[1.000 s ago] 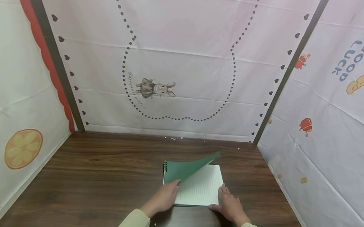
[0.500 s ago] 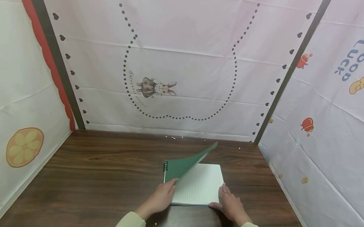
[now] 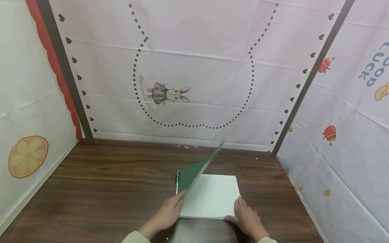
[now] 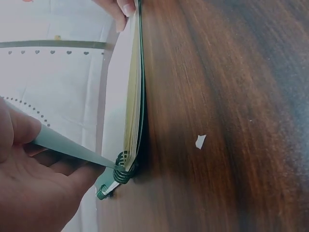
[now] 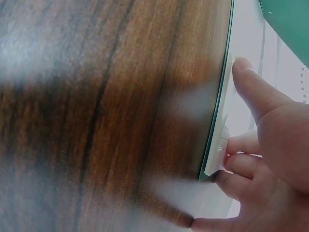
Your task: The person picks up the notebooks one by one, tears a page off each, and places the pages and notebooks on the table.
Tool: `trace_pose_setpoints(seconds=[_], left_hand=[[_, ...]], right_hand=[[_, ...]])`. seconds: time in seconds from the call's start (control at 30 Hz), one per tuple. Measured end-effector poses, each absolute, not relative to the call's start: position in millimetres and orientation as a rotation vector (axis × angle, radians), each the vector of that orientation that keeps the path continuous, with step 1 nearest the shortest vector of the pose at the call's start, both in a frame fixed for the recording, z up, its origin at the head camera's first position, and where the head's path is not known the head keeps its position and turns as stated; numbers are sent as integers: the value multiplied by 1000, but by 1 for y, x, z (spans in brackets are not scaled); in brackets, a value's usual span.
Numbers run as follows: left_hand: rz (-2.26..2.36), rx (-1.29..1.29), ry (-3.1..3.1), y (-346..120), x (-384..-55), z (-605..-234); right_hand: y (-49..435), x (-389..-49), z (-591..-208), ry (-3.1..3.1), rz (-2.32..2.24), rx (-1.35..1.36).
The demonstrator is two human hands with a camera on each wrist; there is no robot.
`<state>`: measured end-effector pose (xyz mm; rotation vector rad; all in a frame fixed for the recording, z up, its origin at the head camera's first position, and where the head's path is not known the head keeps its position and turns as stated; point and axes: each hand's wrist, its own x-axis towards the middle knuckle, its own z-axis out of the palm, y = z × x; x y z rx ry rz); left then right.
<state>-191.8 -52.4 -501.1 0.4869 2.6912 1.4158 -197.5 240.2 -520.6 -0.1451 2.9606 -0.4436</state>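
Observation:
A lined spiral notebook [image 3: 211, 197] lies on the wooden table, its dark green front cover [image 3: 194, 173] raised and bowed upward to the left. My left hand [image 3: 167, 211] pinches the cover near its front edge, thumb on one face and fingers behind it, as the left wrist view shows. The coil binding [image 4: 124, 169] runs along the notebook's left side. At the front right corner, my right hand [image 3: 247, 218] steadies the notebook. Its thumb [image 5: 258, 92] lies at the front edge of the pages, and the fingers extend along the right edge.
White cloth walls with printed figures enclose the brown table [image 3: 115, 190] at the back and both sides. Small white scraps [image 3: 186, 147] lie along the table's far edge. Another white scrap [image 4: 200, 141] is near the notebook's front.
My left hand has moved left with the cover, which now stands steeper and uncovers more of the lined page. The right hand stays at the notebook's corner.

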Motion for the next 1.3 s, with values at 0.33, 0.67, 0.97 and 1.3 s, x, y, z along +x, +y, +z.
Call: trace_pose_setpoints(seconds=[0.33, 0.67, 0.97, 1.3], left_hand=[[1472, 397, 2647, -59, -183, -500], [1464, 357, 2647, -65, -180, -503], [1442, 350, 2666, -72, -176, -499], [1337, 302, 2670, -82, -176, -501]], right_hand=[[240, -198, -520, 2961, -424, -141], [241, -199, -522, 2954, -415, -138], [241, -199, -522, 2952, -428, -140], [240, -195, -518, 2942, -491, -132]])
